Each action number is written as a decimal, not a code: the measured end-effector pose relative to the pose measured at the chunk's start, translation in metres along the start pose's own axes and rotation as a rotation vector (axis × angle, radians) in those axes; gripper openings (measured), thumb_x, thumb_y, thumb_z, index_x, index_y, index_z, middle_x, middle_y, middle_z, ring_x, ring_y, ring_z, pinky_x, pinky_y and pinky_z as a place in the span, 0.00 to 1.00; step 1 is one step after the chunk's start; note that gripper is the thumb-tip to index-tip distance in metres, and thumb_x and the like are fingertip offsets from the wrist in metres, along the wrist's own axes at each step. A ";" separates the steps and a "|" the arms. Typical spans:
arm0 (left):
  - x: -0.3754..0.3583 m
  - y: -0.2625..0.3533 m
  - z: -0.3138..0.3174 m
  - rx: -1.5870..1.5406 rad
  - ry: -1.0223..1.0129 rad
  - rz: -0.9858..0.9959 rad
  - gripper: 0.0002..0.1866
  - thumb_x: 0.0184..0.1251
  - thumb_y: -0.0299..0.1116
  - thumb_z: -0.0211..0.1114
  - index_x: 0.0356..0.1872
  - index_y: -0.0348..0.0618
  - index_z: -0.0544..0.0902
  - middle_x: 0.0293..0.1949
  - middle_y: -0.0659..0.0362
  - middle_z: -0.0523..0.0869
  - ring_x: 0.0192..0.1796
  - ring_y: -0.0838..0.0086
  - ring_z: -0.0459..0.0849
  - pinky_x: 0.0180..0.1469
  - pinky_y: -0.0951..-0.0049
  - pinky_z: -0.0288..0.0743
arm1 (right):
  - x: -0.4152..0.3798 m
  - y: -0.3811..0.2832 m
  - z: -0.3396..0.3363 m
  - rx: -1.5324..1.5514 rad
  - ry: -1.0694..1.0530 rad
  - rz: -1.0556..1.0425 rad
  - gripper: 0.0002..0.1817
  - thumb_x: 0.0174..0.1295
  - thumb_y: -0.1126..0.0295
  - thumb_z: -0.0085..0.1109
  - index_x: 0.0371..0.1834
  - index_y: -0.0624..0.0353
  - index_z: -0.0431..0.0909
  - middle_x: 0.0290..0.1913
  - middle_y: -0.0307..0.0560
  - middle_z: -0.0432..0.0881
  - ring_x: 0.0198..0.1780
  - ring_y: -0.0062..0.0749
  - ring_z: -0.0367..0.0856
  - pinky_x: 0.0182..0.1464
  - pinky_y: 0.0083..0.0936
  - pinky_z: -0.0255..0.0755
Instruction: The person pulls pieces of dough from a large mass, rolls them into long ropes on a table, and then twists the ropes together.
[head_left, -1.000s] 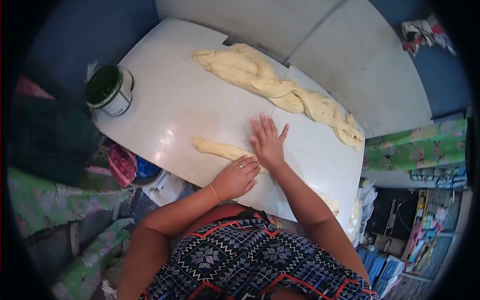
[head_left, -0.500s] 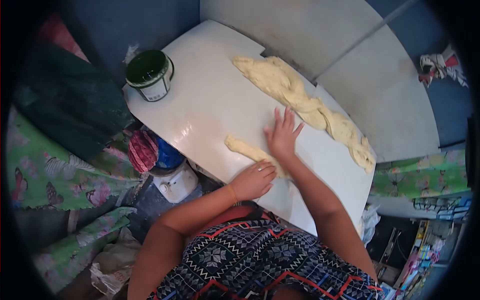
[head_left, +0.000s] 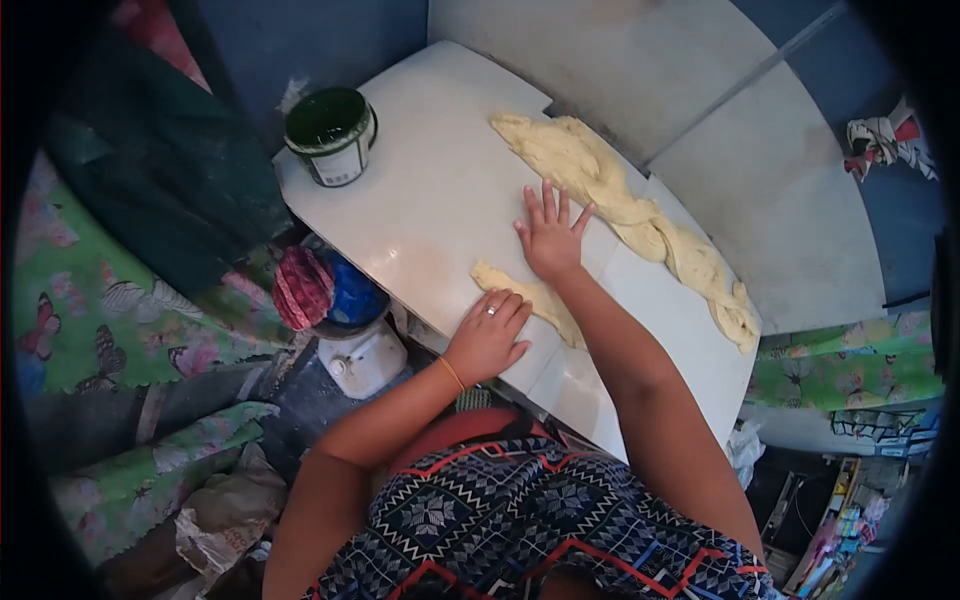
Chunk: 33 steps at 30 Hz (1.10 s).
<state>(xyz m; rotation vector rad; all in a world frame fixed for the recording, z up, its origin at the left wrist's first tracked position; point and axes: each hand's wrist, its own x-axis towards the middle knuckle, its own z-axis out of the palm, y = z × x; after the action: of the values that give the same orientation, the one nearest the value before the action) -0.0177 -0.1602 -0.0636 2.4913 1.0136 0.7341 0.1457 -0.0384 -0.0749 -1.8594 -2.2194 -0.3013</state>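
A short strip of pale dough lies on the white tabletop, near its front edge. My left hand, with a ring on one finger, rests palm down at the strip's near side, fingertips touching it and thumb apart. Beyond the strip, my right hand lies flat with its fingers spread, between the strip and a long twisted length of dough. That long piece runs along the table's back edge. Neither hand grips anything.
A green-rimmed bucket stands at the table's left corner. Below that edge are a white container and a red and blue bundle. Wall panels border the back, and a cluttered shelf is at lower right.
My left hand has shifted left along the short strip, uncovering more of its right end. My right hand has moved slightly back and left. The whole view has shifted a little.
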 end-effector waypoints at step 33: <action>-0.014 -0.013 -0.005 0.103 0.118 -0.051 0.24 0.60 0.44 0.65 0.54 0.41 0.80 0.55 0.53 0.79 0.60 0.59 0.73 0.67 0.60 0.61 | 0.075 -0.054 0.011 0.271 -0.279 -0.061 0.37 0.68 0.40 0.41 0.75 0.49 0.56 0.78 0.55 0.49 0.77 0.50 0.47 0.71 0.70 0.33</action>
<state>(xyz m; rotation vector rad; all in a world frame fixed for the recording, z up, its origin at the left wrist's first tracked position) -0.0362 -0.1603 -0.0705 2.5233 1.1805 0.8421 0.0794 0.0262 -0.0631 -1.7784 -2.3544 0.2546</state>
